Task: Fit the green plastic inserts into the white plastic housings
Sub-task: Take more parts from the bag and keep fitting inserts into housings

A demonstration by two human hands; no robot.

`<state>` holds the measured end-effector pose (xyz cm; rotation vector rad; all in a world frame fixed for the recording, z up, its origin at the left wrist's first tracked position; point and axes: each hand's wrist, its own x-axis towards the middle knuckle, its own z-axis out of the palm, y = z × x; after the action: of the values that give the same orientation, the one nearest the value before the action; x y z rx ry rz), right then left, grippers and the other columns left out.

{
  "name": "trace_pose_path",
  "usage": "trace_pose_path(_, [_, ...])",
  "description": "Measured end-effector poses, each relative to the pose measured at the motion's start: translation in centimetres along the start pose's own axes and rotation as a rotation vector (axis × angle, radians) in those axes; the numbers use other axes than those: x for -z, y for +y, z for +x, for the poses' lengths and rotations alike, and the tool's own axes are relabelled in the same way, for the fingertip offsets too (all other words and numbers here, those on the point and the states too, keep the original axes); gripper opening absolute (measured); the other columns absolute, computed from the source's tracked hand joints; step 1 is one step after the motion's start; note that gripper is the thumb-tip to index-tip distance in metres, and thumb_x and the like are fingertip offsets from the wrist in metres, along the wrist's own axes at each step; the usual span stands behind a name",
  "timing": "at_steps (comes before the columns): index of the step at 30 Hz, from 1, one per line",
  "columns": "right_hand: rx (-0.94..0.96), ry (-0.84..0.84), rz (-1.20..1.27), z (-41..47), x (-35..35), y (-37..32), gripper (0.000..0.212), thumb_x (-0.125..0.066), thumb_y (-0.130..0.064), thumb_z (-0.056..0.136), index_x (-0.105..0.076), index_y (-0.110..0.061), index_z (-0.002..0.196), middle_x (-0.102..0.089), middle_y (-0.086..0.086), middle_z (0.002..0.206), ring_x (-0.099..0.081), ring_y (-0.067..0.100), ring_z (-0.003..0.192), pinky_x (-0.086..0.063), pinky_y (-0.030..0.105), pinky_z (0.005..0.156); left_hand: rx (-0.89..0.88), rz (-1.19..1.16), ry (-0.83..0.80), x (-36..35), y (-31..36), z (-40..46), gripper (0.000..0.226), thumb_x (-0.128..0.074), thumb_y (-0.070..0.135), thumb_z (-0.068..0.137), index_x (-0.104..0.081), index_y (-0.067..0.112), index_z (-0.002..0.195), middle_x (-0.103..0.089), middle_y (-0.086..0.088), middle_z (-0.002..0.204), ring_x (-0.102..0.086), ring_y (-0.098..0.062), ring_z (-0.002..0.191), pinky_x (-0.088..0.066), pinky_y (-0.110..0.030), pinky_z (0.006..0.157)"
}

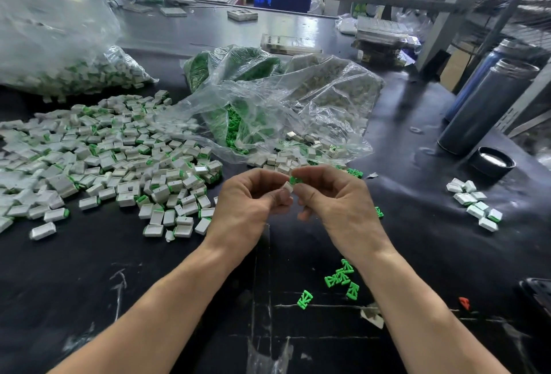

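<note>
Centre of frame: left hand (pixel 253 195) pinching white housing (pixel 287 186), right hand (pixel 331 192) pinching green insert (pixel 293 179). Light, stiff, probably slippery; best gripped by the flat sides.

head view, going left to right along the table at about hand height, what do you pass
Big pile of assembled white housings → left hand holding a white housing → green insert pinched by the right hand → small cluster of housings
</note>
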<state>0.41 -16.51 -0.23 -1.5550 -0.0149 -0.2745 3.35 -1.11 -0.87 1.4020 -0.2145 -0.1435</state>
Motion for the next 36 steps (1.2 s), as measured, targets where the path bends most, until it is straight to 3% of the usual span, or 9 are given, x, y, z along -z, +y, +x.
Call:
trace_pose_path(9, [0.027,0.042,0.009,0.06,0.03,0.11,0.012,-0.066,0.004,0.096,-0.072,-0.006,0.093,-0.071,0.005,0.072,-0.057,0.015,0.055,-0.053,0.028,0.048,-0.010,0.026,0.025,0.05,-0.25,0.19,0.021,-0.077,-0.003,0.085,-0.077,0.018,0.087,-0.077,-0.003,0.085,-0.070,-0.013,0.077,-0.060,-0.026,0.071])
trace_pose_path(17, [0.008,0.045,-0.102,0.01,0.16,0.53,0.007,-0.071,-0.006,0.095,-0.073,-0.011,0.091,-0.070,0.003,0.075,-0.055,0.018,0.058,-0.049,0.031,0.051,-0.006,0.016,-0.024,0.15,-0.20,0.10,0.020,-0.078,0.002,0.086,-0.080,0.023,0.086,-0.077,-0.006,0.085,-0.070,-0.016,0.076,-0.061,-0.030,0.073])
trace_pose_path(23, [0.033,0.034,-0.186,-0.08,0.18,0.43,0.012,-0.073,-0.008,0.094,-0.074,-0.017,0.088,-0.069,0.014,0.078,-0.056,0.018,0.057,-0.052,0.042,0.054,-0.026,0.036,-0.004,0.13,-0.05,-0.07,0.023,-0.077,0.001,0.086,-0.079,0.024,0.083,-0.076,-0.004,0.080,-0.069,-0.014,0.071,-0.059,-0.026,0.067])
trace_pose_path(29, [0.008,0.027,-0.098,-0.12,-0.14,0.39,0.016,-0.071,0.004,0.093,-0.076,-0.011,0.093,-0.070,0.004,0.074,-0.060,0.016,0.061,-0.058,0.033,0.055,-0.020,-0.025,0.028,0.14,0.28,-0.11,0.023,-0.077,-0.003,0.084,-0.080,0.019,0.083,-0.077,-0.007,0.082,-0.070,-0.015,0.070,-0.058,-0.023,0.066])
trace_pose_path(36, [-0.022,0.046,-0.143,-0.24,-0.32,0.55,0.017,-0.067,-0.001,0.098,-0.072,-0.014,0.089,-0.070,-0.001,0.070,-0.058,0.010,0.058,-0.055,0.028,0.052,-0.020,0.007,0.060,0.03,0.44,-0.27,0.019,-0.077,-0.007,0.082,-0.077,0.011,0.089,-0.077,-0.007,0.077,-0.070,-0.015,0.067,-0.060,-0.025,0.062])
